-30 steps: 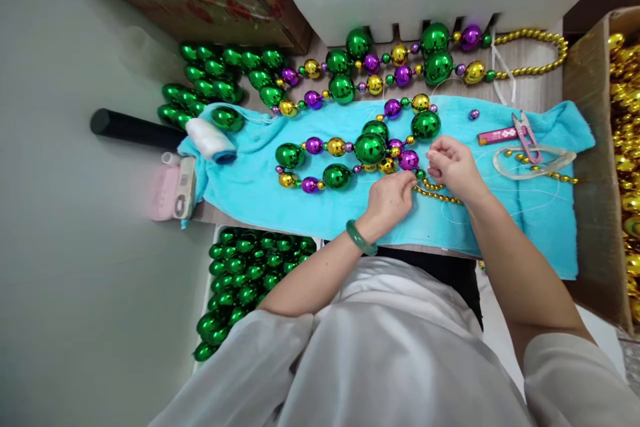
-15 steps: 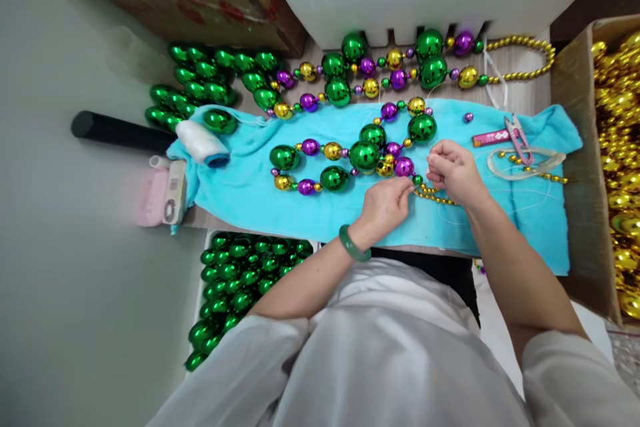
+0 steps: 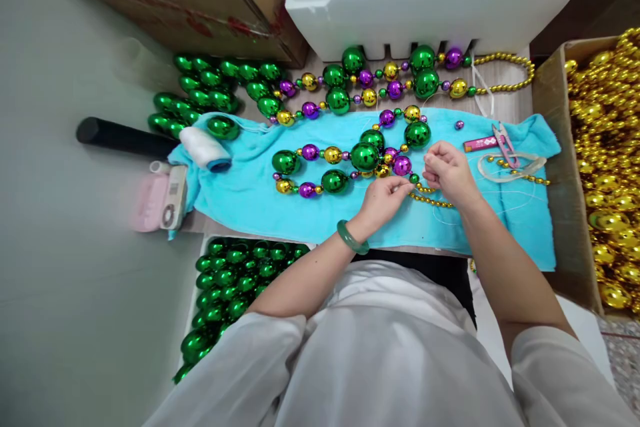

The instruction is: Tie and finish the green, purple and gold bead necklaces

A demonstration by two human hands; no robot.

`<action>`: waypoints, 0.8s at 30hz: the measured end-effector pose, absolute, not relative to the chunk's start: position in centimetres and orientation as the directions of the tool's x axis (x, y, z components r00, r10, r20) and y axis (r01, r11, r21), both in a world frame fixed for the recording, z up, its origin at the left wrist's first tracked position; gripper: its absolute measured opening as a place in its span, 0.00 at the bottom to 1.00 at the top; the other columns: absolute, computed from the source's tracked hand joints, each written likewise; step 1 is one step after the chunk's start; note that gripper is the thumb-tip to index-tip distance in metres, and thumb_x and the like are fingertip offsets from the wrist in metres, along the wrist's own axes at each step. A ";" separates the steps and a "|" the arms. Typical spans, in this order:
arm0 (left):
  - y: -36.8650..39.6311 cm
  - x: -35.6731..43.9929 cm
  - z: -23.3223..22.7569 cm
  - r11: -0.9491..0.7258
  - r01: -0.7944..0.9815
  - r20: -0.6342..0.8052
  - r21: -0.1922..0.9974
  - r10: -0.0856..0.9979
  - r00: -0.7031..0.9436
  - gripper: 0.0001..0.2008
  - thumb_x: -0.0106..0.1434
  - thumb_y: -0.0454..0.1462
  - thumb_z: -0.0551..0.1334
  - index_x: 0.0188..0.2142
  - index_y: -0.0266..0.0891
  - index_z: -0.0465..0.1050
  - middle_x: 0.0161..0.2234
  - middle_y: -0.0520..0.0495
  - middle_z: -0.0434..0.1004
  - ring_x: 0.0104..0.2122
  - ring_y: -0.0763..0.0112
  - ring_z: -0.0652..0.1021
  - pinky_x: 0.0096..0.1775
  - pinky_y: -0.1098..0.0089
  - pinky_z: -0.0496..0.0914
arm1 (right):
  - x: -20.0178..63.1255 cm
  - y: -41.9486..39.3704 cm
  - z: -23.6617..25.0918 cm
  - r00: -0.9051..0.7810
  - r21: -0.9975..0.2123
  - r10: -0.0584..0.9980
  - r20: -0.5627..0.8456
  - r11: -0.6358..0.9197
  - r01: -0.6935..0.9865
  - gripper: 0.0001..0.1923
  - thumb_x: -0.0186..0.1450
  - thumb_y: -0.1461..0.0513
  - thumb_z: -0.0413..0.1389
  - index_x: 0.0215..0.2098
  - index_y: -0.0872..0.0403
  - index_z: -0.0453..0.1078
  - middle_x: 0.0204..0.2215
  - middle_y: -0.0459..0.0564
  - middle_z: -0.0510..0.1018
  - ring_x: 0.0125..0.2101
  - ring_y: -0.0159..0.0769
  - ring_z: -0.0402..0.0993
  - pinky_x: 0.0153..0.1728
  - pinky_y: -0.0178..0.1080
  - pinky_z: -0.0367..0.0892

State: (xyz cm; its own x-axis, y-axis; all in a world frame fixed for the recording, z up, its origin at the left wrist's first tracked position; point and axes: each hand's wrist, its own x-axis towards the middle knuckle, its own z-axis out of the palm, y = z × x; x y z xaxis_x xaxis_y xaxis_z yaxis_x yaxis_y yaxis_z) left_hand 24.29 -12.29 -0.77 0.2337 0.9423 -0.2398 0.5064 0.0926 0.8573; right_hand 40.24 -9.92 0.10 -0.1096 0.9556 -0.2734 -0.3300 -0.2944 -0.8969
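Note:
A bead necklace [image 3: 335, 180] with large green, purple and gold beads lies looped on a turquoise towel [image 3: 250, 203]. My left hand [image 3: 384, 203], wearing a green bangle, pinches the bead string beside a small green bead, where a run of small gold beads [image 3: 431, 201] begins. Just right of it, my right hand [image 3: 447, 172] is closed in a pinch above those gold beads; what sits between its fingertips is too fine to make out. Thin clear thread curves over the towel right of the hands. A loose purple bead [image 3: 459, 125] lies beyond my right hand.
Pink-handled snips [image 3: 506, 145] and a thread ring [image 3: 513, 168] lie at right, a thread spool [image 3: 204, 148] at left. Finished-looking bead strands [image 3: 339, 100] run behind the towel. A white foam box [image 3: 430, 10] stands behind; a carton [image 3: 567, 167] of gold beads borders the right.
The view has shifted and tilted slightly up, showing more of the beads in the foam box. Both hands keep nearly the same pinched positions by the necklace.

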 end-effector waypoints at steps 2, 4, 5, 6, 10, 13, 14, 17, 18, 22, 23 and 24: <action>-12.3 24.5 -1.2 0.176 0.428 -0.278 0.886 0.942 0.188 0.12 0.58 0.42 0.62 0.30 0.35 0.79 0.22 0.52 0.73 0.23 0.75 0.67 0.29 0.73 0.61 | 40.0 -10.1 0.0 -0.093 -0.899 0.955 -0.283 -0.298 -0.320 0.17 0.53 0.55 0.61 0.27 0.51 0.56 0.14 0.33 0.54 0.13 0.22 0.53 0.12 0.26 0.44; -12.4 24.8 -1.4 0.212 0.391 -0.293 0.896 0.942 0.161 0.12 0.57 0.42 0.63 0.29 0.34 0.78 0.23 0.51 0.74 0.25 0.75 0.68 0.30 0.73 0.62 | 39.9 -10.3 -0.1 -0.072 -0.908 0.956 -0.286 -0.294 -0.299 0.15 0.54 0.56 0.60 0.28 0.51 0.56 0.14 0.34 0.54 0.14 0.22 0.54 0.12 0.26 0.45; -12.4 24.9 -1.3 0.218 0.384 -0.295 0.897 0.943 0.154 0.12 0.57 0.42 0.63 0.28 0.34 0.79 0.23 0.51 0.75 0.25 0.75 0.69 0.31 0.73 0.62 | 39.9 -10.4 -0.1 -0.061 -0.914 0.957 -0.283 -0.288 -0.285 0.14 0.54 0.56 0.59 0.28 0.51 0.56 0.14 0.34 0.55 0.14 0.22 0.54 0.13 0.26 0.45; -12.5 25.0 -1.3 0.221 0.381 -0.296 0.898 0.943 0.150 0.12 0.57 0.42 0.63 0.28 0.34 0.79 0.23 0.51 0.75 0.25 0.74 0.69 0.31 0.73 0.62 | 39.9 -10.4 -0.1 -0.055 -0.919 0.958 -0.281 -0.285 -0.273 0.14 0.55 0.56 0.59 0.28 0.51 0.56 0.14 0.34 0.55 0.14 0.22 0.54 0.13 0.26 0.46; -12.7 25.1 -1.1 0.203 0.391 -0.281 0.898 0.948 0.152 0.11 0.57 0.41 0.62 0.30 0.34 0.80 0.23 0.51 0.75 0.24 0.75 0.68 0.29 0.73 0.61 | 39.9 -10.1 -0.5 -0.054 -0.900 0.942 -0.331 -0.332 -0.281 0.14 0.53 0.57 0.58 0.27 0.51 0.55 0.14 0.33 0.54 0.13 0.22 0.52 0.13 0.26 0.43; -12.8 25.1 -1.5 0.218 0.394 -0.288 0.893 0.949 0.129 0.10 0.57 0.39 0.62 0.30 0.35 0.80 0.23 0.51 0.74 0.24 0.75 0.68 0.29 0.73 0.60 | 39.9 -9.5 -1.1 -0.065 -0.874 0.921 -0.384 -0.385 -0.296 0.15 0.51 0.57 0.58 0.27 0.50 0.54 0.12 0.33 0.53 0.12 0.22 0.50 0.12 0.27 0.42; -12.7 25.1 -1.7 0.237 0.382 -0.303 0.893 0.945 0.123 0.10 0.56 0.39 0.62 0.29 0.35 0.79 0.22 0.51 0.74 0.24 0.75 0.68 0.29 0.73 0.60 | 39.9 -9.4 -1.3 -0.062 -0.876 0.920 -0.386 -0.387 -0.287 0.15 0.51 0.57 0.58 0.27 0.50 0.54 0.12 0.33 0.53 0.12 0.22 0.50 0.12 0.27 0.42; -12.5 25.1 -2.0 0.325 0.303 -0.382 0.896 0.912 0.151 0.11 0.54 0.41 0.64 0.26 0.34 0.78 0.20 0.53 0.71 0.23 0.76 0.66 0.29 0.73 0.59 | 39.8 -9.2 -1.5 -0.031 -0.909 0.933 -0.360 -0.358 -0.215 0.14 0.53 0.57 0.57 0.27 0.50 0.54 0.13 0.33 0.53 0.12 0.23 0.51 0.13 0.28 0.43; -12.4 25.2 -2.0 0.359 0.273 -0.412 0.893 0.896 0.169 0.12 0.53 0.42 0.65 0.25 0.34 0.77 0.19 0.53 0.69 0.23 0.77 0.64 0.28 0.73 0.58 | 39.8 -9.4 -1.4 -0.010 -0.928 0.942 -0.334 -0.331 -0.173 0.13 0.55 0.57 0.56 0.27 0.51 0.55 0.14 0.34 0.53 0.13 0.23 0.52 0.14 0.28 0.45; -11.9 25.6 -1.4 0.409 0.182 -0.440 0.894 0.877 0.191 0.15 0.53 0.45 0.65 0.23 0.33 0.74 0.17 0.56 0.63 0.21 0.79 0.60 0.27 0.73 0.55 | 39.1 -11.1 -0.1 0.093 -0.985 0.995 -0.028 -0.043 0.169 0.08 0.61 0.59 0.52 0.27 0.51 0.57 0.17 0.38 0.59 0.17 0.27 0.57 0.19 0.32 0.53; -11.9 25.8 -1.3 0.392 0.176 -0.422 0.903 0.888 0.183 0.15 0.54 0.45 0.64 0.22 0.33 0.73 0.17 0.56 0.61 0.21 0.79 0.59 0.26 0.73 0.54 | 38.8 -11.8 0.3 0.100 -0.957 0.992 0.081 0.050 0.286 0.07 0.63 0.60 0.51 0.28 0.51 0.57 0.18 0.40 0.61 0.19 0.28 0.59 0.21 0.33 0.56; -11.9 25.9 -1.2 0.368 0.183 -0.398 0.912 0.900 0.176 0.17 0.55 0.46 0.63 0.21 0.34 0.72 0.17 0.56 0.60 0.21 0.79 0.59 0.26 0.73 0.54 | 38.5 -12.4 0.6 0.097 -0.912 0.979 0.181 0.130 0.389 0.06 0.64 0.60 0.50 0.29 0.52 0.58 0.20 0.41 0.63 0.21 0.29 0.61 0.23 0.34 0.57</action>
